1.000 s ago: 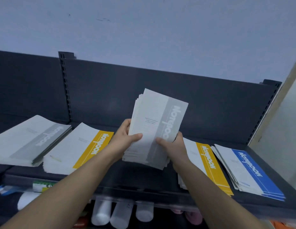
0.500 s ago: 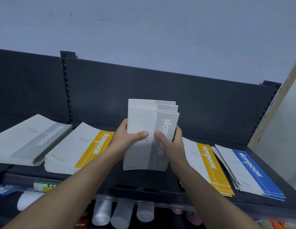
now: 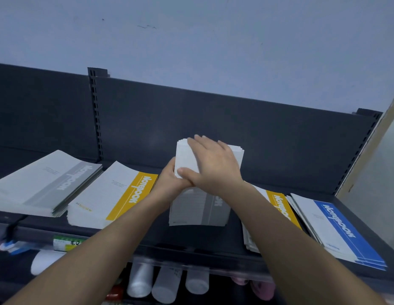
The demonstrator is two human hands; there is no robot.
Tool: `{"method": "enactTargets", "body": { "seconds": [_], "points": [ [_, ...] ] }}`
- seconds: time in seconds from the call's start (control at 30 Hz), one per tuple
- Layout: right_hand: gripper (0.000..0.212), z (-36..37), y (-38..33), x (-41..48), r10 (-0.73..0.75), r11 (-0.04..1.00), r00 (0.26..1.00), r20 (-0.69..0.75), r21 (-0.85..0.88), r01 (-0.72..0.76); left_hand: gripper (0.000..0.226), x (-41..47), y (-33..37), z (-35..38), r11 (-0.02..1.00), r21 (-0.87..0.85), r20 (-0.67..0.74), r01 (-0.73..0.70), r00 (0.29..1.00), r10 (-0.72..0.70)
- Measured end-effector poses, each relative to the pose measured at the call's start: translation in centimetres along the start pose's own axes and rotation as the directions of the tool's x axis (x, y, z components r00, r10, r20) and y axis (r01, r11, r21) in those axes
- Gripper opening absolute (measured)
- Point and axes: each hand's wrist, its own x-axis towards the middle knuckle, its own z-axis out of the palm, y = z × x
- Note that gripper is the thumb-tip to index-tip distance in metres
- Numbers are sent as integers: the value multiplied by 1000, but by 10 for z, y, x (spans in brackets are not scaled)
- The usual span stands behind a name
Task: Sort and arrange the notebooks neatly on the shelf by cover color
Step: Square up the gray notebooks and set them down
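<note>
**Held: grey stack (image 3: pixel 198 208), match to the left**

The grey stack is held at the middle of the shelf (image 3: pixel 213 245), long axis pointing up and away. Its left edge is gripped by the left hand (image 3: pixel 169 183). The right hand (image 3: pixel 215 166) is laid flat on the cover, fingers straight. The matching grey pile (image 3: pixel 44 183) lies leftward, past 1 yellow pile (image 3: pixel 116 194), nearer the left hand.
</note>
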Motion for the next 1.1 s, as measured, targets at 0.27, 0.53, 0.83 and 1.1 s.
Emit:
{"method": "enactTargets", "body": {
  "seconds": [0.27, 0.53, 0.83, 1.1],
  "points": [
    [109, 22, 24, -27, 671, 310, 731, 124, 848, -429, 89, 3, -9, -4, 998, -55, -7, 28, 1000, -29],
    [55, 45, 28, -41, 593, 10, 760, 266, 941, -337, 85, 15, -5, -4, 1000, 0, -37, -29, 999, 29],
    [52, 60, 23, -47, 592, 70, 746, 306, 902, -426, 79, 10, -23, -10, 999, 33, 82, 24, 996, -27],
    [46, 90, 28, -63, 536, 124, 748, 392, 840, -529, 75, 8, -33, -16, 988, 138, 83, 74, 993, -87]
  ]
}}
